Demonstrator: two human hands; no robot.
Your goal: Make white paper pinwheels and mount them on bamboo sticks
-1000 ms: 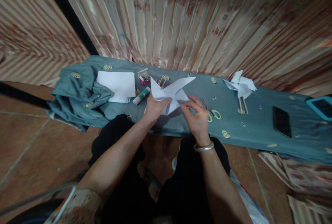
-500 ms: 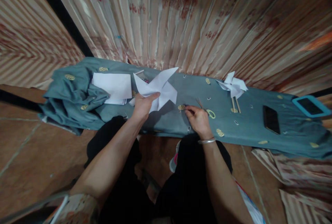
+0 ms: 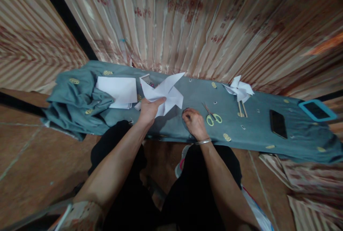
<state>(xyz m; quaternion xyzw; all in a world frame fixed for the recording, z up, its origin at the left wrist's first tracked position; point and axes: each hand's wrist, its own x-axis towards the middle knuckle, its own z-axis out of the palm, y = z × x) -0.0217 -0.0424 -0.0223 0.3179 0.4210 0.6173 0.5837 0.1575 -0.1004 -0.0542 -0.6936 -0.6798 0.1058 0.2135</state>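
Head view — left hand (image 3: 148, 111) clamped on paper pinwheel (image 3: 167, 91) — right hand (image 3: 195, 122), can't tell

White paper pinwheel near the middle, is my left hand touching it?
Touching: the head view shows your left hand, thumb lying across the white paper pinwheel.

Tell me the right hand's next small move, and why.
Probably bring the right hand to the paper pinwheel in the left hand: only that hand visibly grips it, while the right sits apart, beside the scissors. Whether it pinches anything is unclear.
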